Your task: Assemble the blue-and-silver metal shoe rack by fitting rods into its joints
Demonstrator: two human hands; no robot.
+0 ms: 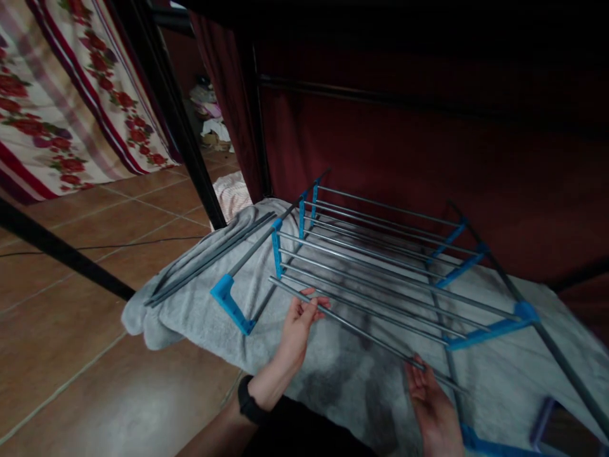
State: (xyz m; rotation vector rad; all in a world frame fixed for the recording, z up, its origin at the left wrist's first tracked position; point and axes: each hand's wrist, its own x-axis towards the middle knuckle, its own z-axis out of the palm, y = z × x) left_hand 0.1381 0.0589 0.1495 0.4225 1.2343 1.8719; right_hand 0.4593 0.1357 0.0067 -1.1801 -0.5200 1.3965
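A loose grey metal rod spans both of my hands in front of a partly assembled rack of grey tubes and blue plastic brackets. Near the rod's left end, my left hand pinches it between thumb and fingers, a black band on that wrist. Toward the other end, my right hand has its fingers around the rod, palm turned up. The rod's left tip lies close to a blue bracket. At the near left, another blue bracket has no rod in it.
Several loose grey rods rest on the grey blanket at left. A phone-like dark object lies at the lower right. Black metal posts frame the bed, with a dark red curtain behind. Tiled floor shows at left.
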